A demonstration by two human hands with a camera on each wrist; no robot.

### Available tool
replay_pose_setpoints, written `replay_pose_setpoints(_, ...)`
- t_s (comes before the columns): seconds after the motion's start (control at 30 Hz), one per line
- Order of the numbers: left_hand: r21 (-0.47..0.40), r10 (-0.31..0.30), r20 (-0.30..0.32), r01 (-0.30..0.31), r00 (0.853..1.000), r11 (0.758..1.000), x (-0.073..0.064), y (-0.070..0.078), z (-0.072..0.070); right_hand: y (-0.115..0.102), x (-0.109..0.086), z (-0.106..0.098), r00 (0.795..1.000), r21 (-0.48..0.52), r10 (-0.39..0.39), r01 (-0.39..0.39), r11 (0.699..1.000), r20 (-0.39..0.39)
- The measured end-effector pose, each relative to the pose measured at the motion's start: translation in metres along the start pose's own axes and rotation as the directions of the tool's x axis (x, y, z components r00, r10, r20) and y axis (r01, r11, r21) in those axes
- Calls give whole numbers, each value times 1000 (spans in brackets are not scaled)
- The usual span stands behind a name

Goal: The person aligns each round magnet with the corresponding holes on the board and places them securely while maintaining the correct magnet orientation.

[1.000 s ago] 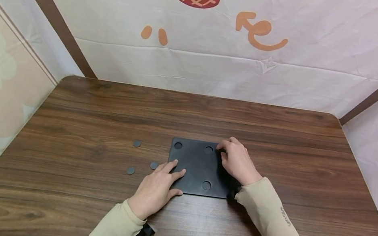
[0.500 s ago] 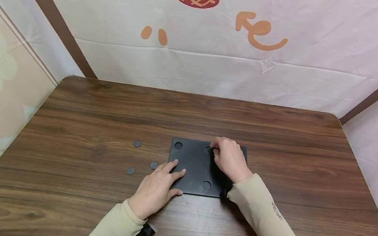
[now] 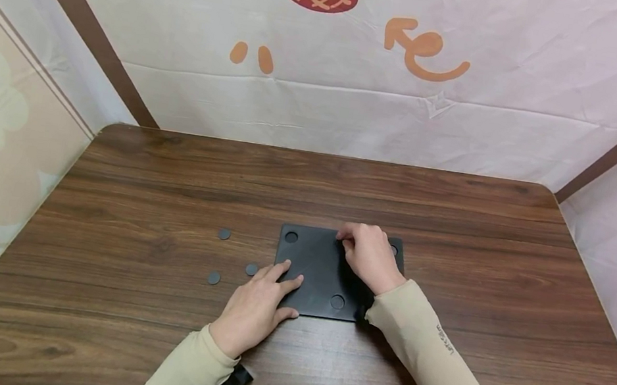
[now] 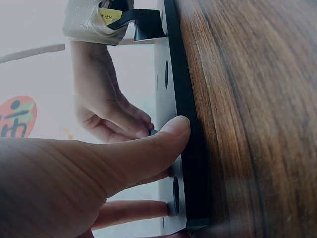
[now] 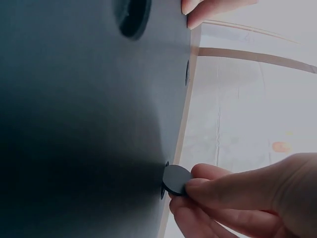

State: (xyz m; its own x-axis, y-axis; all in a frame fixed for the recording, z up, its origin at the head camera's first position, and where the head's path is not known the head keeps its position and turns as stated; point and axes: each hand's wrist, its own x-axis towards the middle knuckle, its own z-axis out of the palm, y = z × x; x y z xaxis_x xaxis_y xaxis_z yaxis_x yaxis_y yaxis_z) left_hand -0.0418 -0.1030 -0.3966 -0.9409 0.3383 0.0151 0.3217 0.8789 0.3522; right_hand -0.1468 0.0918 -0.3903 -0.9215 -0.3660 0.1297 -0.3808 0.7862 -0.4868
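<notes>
A flat black rectangular plate (image 3: 313,260) with round recesses lies on the table. My right hand (image 3: 369,255) pinches a small dark grey disc (image 5: 176,179) between thumb and fingers. In the right wrist view the disc is tilted, its edge right at a recess along the plate's far side. My left hand (image 3: 251,314) rests on the plate's near left part with fingers spread. Its thumb (image 4: 173,130) lies over the near edge in the left wrist view. Bare recesses show at the far left (image 3: 291,237) and near middle (image 3: 337,302); the left hand covers the near left corner.
Three loose grey discs lie left of the plate: a far disc (image 3: 225,234), a near disc (image 3: 214,278), and a third disc (image 3: 251,270) close to the left fingers. The wooden table (image 3: 166,184) ends at a printed white curtain (image 3: 320,114).
My right hand has moved left from the plate's far right corner to the far middle recess, uncovering part of the corner recess. The left hand and loose discs have stayed still.
</notes>
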Motion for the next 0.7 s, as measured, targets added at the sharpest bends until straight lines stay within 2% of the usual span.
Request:
replay_pose_setpoints(0.27,-2,-3,6,3,1000,1000,0,0,0,0,1,0,999,18,15,-15,1000,28)
replay_pose_setpoints(0.57,-11,-1,3,1,1000,1000,0,0,0,-1,-1,1,1000,0,5,-5,1000,10)
replay_pose_setpoints(0.7,-15,-2,1,2,1000,1000,0,0,0,-3,-1,0,999,-13,16,-15,1000,37)
